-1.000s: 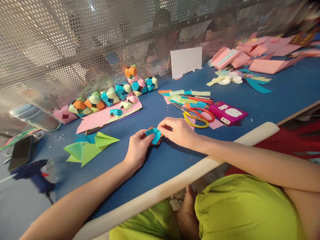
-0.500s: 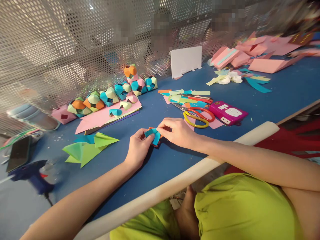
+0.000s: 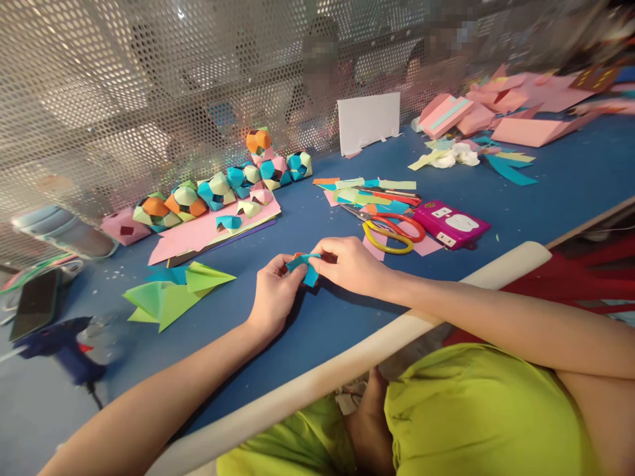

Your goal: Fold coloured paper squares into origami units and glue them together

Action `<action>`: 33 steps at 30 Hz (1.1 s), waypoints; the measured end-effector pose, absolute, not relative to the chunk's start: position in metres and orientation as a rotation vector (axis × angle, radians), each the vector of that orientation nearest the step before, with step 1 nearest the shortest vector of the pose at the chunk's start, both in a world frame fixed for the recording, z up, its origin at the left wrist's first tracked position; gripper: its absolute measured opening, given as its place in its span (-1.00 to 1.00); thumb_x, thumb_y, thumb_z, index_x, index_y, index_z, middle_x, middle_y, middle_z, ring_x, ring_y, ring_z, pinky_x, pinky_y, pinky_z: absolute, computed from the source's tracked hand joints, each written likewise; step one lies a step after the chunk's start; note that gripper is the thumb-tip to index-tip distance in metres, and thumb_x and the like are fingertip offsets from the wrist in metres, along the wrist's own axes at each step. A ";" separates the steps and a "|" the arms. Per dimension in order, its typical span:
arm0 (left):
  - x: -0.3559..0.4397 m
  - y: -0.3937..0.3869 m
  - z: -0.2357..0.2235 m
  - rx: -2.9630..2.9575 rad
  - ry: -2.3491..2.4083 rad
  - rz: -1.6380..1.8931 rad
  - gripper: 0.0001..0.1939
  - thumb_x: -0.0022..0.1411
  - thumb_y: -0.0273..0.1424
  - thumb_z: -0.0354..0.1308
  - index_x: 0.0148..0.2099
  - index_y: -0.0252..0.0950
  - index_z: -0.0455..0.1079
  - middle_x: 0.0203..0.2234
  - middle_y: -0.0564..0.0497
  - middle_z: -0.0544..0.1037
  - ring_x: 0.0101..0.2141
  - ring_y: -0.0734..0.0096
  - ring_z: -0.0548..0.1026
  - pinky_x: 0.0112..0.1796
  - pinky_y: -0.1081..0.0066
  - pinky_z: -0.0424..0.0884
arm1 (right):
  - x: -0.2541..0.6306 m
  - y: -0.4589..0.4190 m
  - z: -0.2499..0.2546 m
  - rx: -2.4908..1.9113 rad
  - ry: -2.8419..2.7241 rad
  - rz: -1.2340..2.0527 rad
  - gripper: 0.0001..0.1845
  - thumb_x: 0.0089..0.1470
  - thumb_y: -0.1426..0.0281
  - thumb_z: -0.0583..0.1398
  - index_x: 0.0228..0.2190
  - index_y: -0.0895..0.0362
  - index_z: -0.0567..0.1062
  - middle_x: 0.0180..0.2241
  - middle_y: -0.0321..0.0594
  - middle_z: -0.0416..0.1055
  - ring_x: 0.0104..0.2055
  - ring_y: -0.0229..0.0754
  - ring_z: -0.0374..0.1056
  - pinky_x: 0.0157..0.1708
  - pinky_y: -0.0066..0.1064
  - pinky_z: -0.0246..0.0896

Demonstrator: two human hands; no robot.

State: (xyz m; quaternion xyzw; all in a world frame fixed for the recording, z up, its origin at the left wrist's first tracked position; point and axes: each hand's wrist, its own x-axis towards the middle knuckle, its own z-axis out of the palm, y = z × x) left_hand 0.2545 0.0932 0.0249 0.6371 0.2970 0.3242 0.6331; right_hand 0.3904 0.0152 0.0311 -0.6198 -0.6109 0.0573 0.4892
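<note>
The folded paper [image 3: 312, 272] is blue and orange, the case [image 3: 452, 223] magenta and white, the tabletop [image 3: 297, 215] blue.

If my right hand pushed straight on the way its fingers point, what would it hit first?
The folded blue paper, already at the right hand's fingertips; just beyond is the left hand, likely next, though depth is hard to judge.

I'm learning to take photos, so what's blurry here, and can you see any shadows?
Head view: the hot glue gun near the left edge looks blurred, the yellow-handled scissors sharper; head view again: dark shadow on the blue tabletop below the right hand.
</note>
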 end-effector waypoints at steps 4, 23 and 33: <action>0.254 0.093 0.030 1.319 0.593 0.701 -0.81 0.06 -0.32 0.23 -0.33 -0.36 0.48 -0.49 0.03 0.52 -0.47 0.43 0.47 -0.39 0.39 0.47 | 0.395 0.016 0.032 -1.515 -1.430 0.149 -0.86 -0.01 0.52 0.19 -0.57 0.19 0.44 -0.64 -0.37 0.32 -0.58 -0.38 0.15 -0.52 -0.53 0.05; 0.254 0.094 0.029 1.561 0.718 0.726 -0.86 -0.07 -0.39 0.30 -0.46 -0.32 0.41 -0.60 0.14 0.44 -0.56 0.57 0.34 -0.49 0.54 0.27 | 0.397 0.015 0.026 -1.398 -1.629 0.018 -0.85 0.04 0.49 0.15 -0.54 0.17 0.43 -0.55 -0.30 0.35 -0.52 -0.34 0.20 -0.48 -0.50 0.08; 0.253 0.098 0.027 1.576 0.790 0.840 -0.85 -0.04 -0.38 0.29 -0.44 -0.33 0.40 -0.63 0.14 0.45 -0.57 0.55 0.36 -0.50 0.53 0.26 | 0.394 0.016 0.029 -1.551 -1.549 0.198 -0.78 0.01 0.44 0.17 -0.62 0.15 0.31 -0.62 -0.35 0.27 -0.56 -0.36 0.13 -0.51 -0.50 0.00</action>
